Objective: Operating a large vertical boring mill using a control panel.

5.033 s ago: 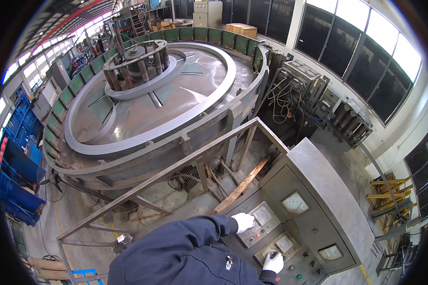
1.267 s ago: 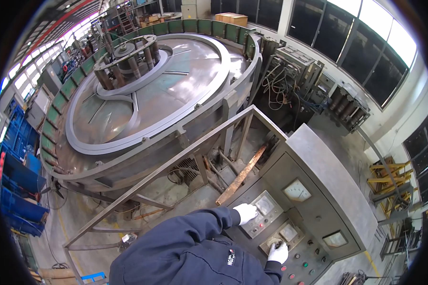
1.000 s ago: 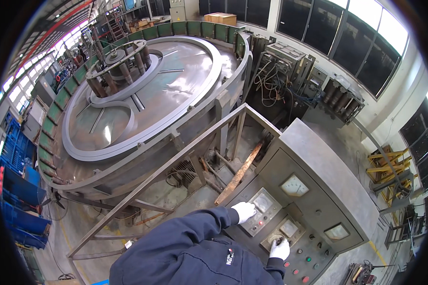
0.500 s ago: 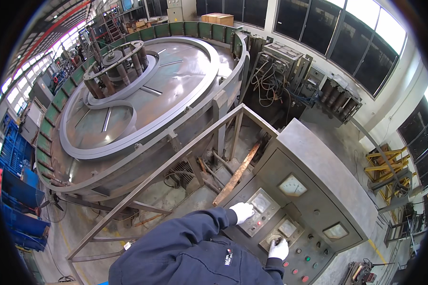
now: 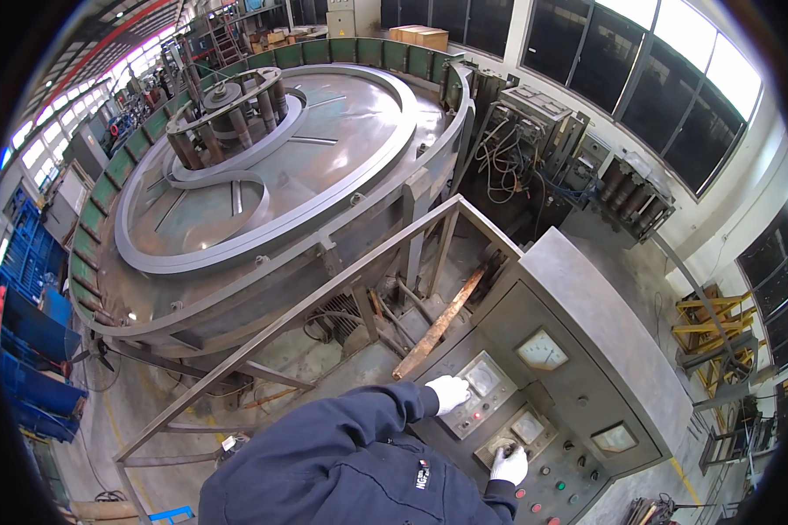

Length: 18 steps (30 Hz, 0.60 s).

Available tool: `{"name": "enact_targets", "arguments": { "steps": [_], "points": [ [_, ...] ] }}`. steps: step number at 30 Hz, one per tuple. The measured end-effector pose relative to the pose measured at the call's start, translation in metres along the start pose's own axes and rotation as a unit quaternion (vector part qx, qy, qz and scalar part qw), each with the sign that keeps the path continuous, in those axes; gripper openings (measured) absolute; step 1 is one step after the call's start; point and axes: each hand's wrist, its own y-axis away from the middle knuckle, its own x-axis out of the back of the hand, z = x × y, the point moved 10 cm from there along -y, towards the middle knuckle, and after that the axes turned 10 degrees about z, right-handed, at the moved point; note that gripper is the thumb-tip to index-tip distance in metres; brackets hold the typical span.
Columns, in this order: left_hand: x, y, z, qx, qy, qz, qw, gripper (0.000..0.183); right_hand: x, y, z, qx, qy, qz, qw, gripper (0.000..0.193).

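Observation:
My left hand (image 5: 449, 394), in a white glove, rests at the left side of the upper meter panel (image 5: 481, 408) on a grey control desk. Its fingers are bent together against the panel face, and whatever they hold is hidden under the glove. A small red lamp glows beside them. Further right, my right hand (image 5: 510, 465), also gloved in white, has its thumb and fingers closed round a dark knob (image 5: 502, 452) below the meter of the lower panel (image 5: 527, 427). Green, red and black buttons (image 5: 560, 485) lie just right of that hand.
Beyond a metal guard rail (image 5: 306, 311) lies a large round machine bed (image 5: 341, 131) with a grey curved strip (image 5: 263, 255) on it and a post assembly (image 5: 221, 98). A rusty bar (image 5: 442, 324) leans beside the desk. Cabling (image 5: 503, 149) and yellow frames (image 5: 714, 324) stand right.
The slots on the round bed have moved counter-clockwise, so the bed is turning. My view has shifted slightly. Both hands stay at their places on the panels.

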Motion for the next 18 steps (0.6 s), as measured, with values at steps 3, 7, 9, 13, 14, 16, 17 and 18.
{"name": "enact_targets", "arguments": {
  "steps": [3, 7, 9, 13, 14, 16, 17, 18],
  "points": [
    [-0.005, 0.001, -0.005, 0.016, 0.005, 0.016, 1.000, 0.015, -0.003, 0.000, 0.001, 0.000, -0.003, 0.001, 1.000, 0.034],
    [-0.005, 0.000, -0.005, 0.027, 0.008, 0.018, 0.999, 0.014, 0.004, 0.001, -0.002, 0.003, -0.003, 0.007, 1.000, 0.034],
    [-0.005, -0.001, -0.005, 0.030, 0.008, 0.017, 0.999, 0.014, 0.002, 0.000, -0.001, -0.002, -0.006, 0.000, 1.000, 0.035],
    [-0.010, 0.000, -0.008, 0.030, 0.016, 0.028, 0.999, 0.015, -0.001, 0.000, 0.001, -0.003, -0.009, -0.004, 1.000, 0.035],
    [-0.012, 0.000, -0.009, 0.029, 0.020, 0.031, 0.999, 0.015, 0.000, 0.001, 0.000, 0.001, -0.007, -0.001, 1.000, 0.035],
    [-0.014, 0.001, -0.010, 0.029, 0.019, 0.032, 0.999, 0.015, 0.001, 0.001, -0.001, 0.005, -0.002, 0.006, 1.000, 0.035],
    [-0.015, 0.001, -0.010, 0.030, 0.019, 0.032, 0.999, 0.015, 0.001, 0.000, -0.001, 0.007, 0.000, 0.010, 1.000, 0.035],
    [-0.015, 0.001, -0.011, 0.031, 0.017, 0.031, 0.999, 0.015, -0.001, 0.000, 0.001, 0.005, 0.003, 0.005, 1.000, 0.035]
  ]
}}
